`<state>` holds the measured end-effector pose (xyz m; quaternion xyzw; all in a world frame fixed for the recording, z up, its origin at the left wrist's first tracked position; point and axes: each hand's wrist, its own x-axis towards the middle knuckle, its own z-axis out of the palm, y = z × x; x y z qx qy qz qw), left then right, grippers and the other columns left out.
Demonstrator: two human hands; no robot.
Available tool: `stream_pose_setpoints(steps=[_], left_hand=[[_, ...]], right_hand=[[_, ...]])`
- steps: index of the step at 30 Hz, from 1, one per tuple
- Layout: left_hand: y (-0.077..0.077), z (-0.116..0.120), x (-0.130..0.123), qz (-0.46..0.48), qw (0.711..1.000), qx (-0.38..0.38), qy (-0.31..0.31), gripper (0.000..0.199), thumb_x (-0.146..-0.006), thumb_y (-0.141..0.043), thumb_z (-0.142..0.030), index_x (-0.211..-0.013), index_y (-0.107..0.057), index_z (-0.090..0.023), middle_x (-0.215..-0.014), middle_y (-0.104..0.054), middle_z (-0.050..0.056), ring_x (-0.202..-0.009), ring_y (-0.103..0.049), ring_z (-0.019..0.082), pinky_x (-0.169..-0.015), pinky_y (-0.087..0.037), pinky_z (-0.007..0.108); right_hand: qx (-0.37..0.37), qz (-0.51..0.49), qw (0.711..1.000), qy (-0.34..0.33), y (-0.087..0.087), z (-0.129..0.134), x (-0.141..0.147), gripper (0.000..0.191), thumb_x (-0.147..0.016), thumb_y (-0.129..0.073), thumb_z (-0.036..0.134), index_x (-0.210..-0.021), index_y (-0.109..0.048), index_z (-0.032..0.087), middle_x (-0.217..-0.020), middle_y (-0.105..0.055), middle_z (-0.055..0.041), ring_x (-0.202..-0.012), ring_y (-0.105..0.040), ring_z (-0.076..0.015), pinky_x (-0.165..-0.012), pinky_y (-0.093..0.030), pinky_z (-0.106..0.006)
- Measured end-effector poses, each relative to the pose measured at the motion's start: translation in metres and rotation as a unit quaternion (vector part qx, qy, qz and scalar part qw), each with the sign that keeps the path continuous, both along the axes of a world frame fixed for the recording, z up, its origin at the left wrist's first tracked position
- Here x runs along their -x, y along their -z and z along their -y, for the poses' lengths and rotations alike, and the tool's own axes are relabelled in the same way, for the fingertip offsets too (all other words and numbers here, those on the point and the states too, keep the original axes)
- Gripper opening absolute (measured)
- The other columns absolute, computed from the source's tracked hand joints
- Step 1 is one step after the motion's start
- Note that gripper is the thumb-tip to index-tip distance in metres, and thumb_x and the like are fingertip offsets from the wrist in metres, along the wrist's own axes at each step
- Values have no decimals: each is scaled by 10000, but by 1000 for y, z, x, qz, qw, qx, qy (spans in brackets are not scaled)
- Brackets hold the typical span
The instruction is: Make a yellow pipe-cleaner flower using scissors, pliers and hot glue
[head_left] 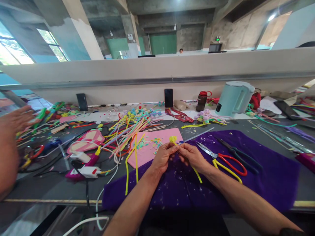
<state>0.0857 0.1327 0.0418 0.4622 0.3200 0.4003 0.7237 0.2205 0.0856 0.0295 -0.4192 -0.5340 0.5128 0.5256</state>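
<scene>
My left hand (165, 155) and my right hand (192, 155) meet over the purple cloth (265, 183), fingertips nearly touching. Both pinch a yellow pipe cleaner (197, 175); its bunched, flower-like head (173, 139) sticks up above my fingers. The loose tail hangs out below my right hand, and the part between is hidden by my fingers. Beyond my hands lies a pink sheet (137, 157) with small coloured clippings. Several yellow pipe cleaners (136, 160) trail over its left side. Right of my hands, scissors (216, 155) with red and yellow handles lie beside dark-handled pliers (242, 155).
Piled pipe cleaners (123, 131) spread to the left, near a power strip (81, 172) with white cables. A phone (168, 97), a red-capped bottle (201, 102) and a mint-green kettle (233, 99) stand along the back. Another person's hand (17, 119) reaches in at left.
</scene>
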Motion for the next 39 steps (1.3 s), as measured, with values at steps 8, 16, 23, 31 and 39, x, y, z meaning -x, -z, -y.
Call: stream_pose_setpoints(steps=[8,16,23,31,39], left_hand=[[-3,-5,1,44,998,44,-29,276,-558,-766,-260,-604,-530,-125,-469,-443,-66,-385,-344,13,-364,-199,143],[-12,-20,14,125,987,47,-88,263,-562,-760,-224,-666,-538,-128,-491,-392,-88,-391,-338,3,-352,-222,117],[-15,-19,13,114,987,35,-107,221,-589,-743,-213,-718,-585,-127,-499,-432,-77,-392,-356,6,-344,-223,114],[-8,-10,5,39,998,15,-38,199,-626,-725,-239,-762,-622,-138,-486,-453,-67,-393,-373,19,-354,-220,127],[-12,-8,6,21,998,23,-50,224,-588,-747,-247,-757,-635,-152,-508,-505,-55,-397,-386,28,-368,-238,136]], right_hand=[[12,10,1000,-18,2,-1,-1,317,-808,-503,472,-704,-473,174,-491,-493,66,-335,-382,-43,-337,-268,-164],[21,75,997,-20,-3,0,-3,282,-822,-467,437,-700,-485,182,-475,-482,69,-325,-365,-51,-328,-249,-168],[-31,107,991,77,-2,-7,-7,151,-781,-551,314,-764,-599,172,-657,-574,28,-571,-489,-85,-521,-357,-189],[-27,48,996,67,-9,-3,-6,200,-782,-556,353,-785,-604,158,-599,-557,30,-496,-464,-80,-476,-363,-194],[-30,41,999,3,-15,2,-4,271,-755,-592,399,-850,-645,150,-641,-570,15,-512,-488,-86,-501,-394,-209]])
